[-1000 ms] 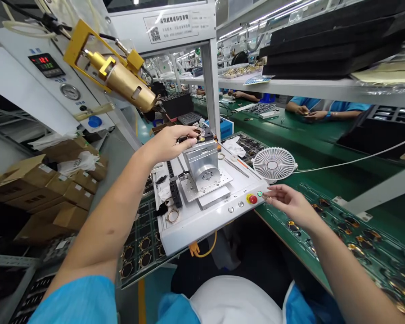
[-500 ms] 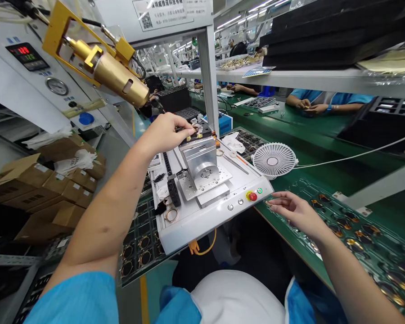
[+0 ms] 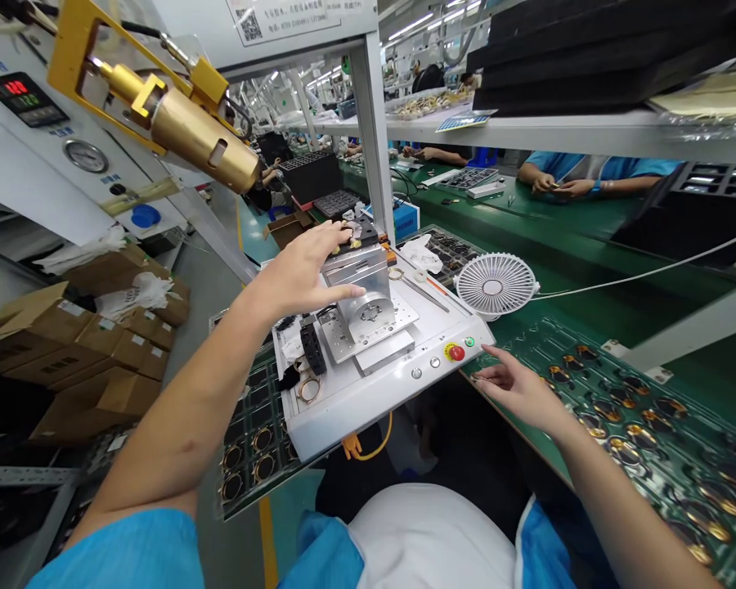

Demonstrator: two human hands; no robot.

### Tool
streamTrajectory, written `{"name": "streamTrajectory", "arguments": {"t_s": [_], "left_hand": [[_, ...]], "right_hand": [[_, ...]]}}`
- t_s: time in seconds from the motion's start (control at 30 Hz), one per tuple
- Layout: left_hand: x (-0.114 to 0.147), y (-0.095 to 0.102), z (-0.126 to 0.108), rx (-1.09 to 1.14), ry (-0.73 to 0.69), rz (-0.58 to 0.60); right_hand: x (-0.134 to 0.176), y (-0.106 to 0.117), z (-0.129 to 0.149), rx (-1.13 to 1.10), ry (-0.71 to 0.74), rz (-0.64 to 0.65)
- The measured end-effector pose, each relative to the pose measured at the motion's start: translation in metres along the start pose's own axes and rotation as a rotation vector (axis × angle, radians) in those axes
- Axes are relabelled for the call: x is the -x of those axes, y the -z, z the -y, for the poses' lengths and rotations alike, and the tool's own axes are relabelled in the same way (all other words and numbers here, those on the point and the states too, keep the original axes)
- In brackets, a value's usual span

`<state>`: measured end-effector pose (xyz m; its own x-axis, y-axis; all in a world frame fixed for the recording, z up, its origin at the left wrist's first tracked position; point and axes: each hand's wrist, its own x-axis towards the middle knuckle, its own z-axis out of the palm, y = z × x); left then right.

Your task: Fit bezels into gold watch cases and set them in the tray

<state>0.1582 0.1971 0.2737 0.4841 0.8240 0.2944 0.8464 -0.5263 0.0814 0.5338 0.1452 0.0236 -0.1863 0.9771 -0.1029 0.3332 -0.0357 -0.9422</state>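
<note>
My left hand [image 3: 310, 270] is over the metal fixture block [image 3: 368, 282] on the white machine base. Its fingers rest near the black clamp top [image 3: 365, 231], and its thumb stretches apart across the block's front. Nothing shows in its grip. At the base's right front corner is my right hand [image 3: 518, 393], index finger pointing towards the green button [image 3: 469, 342]. The thumb and other fingers are bent together around a tiny item I cannot make out. A red stop button [image 3: 457, 352] sits just left of that hand.
A gold dispenser cylinder [image 3: 205, 139] hangs at upper left. Tweezers [image 3: 426, 293] and a copper-coloured ring [image 3: 310, 390] lie on the base. Right of it are a white fan [image 3: 494, 285] and a tray of round parts [image 3: 656, 425]. A co-worker's hands [image 3: 564, 188] are across the bench.
My left hand has loosened its pinch at the clamp top and spread its thumb down over the block. My right hand has shifted slightly left, with its index finger raised. The view has turned slightly.
</note>
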Motion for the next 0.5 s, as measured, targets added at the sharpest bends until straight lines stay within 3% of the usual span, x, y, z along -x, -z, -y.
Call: {"name": "streamTrajectory", "arguments": {"t_s": [0.13, 0.2, 0.27, 0.33, 0.4, 0.5], "left_hand": [[0.01, -0.002, -0.01, 0.061, 0.051, -0.02], [0.025, -0.008, -0.021, 0.113, 0.049, -0.149], [0.049, -0.027, -0.037, 0.209, 0.015, -0.336], [0.08, -0.06, -0.054, 0.384, -0.034, -0.451], [0.111, -0.103, -0.072, 0.64, -0.006, -0.436], [0.147, -0.17, -0.101, 0.967, 0.316, -0.245]], "right_hand": [[-0.003, -0.019, -0.005, 0.35, 0.083, 0.062], [-0.002, -0.027, -0.007, 0.484, 0.106, 0.075], [-0.002, -0.032, -0.007, 0.539, 0.11, 0.07], [-0.004, -0.033, -0.007, 0.537, 0.1, 0.055], [-0.007, -0.03, -0.006, 0.527, 0.086, 0.031], [-0.01, -0.022, -0.003, 0.504, 0.072, 0.015]]}}
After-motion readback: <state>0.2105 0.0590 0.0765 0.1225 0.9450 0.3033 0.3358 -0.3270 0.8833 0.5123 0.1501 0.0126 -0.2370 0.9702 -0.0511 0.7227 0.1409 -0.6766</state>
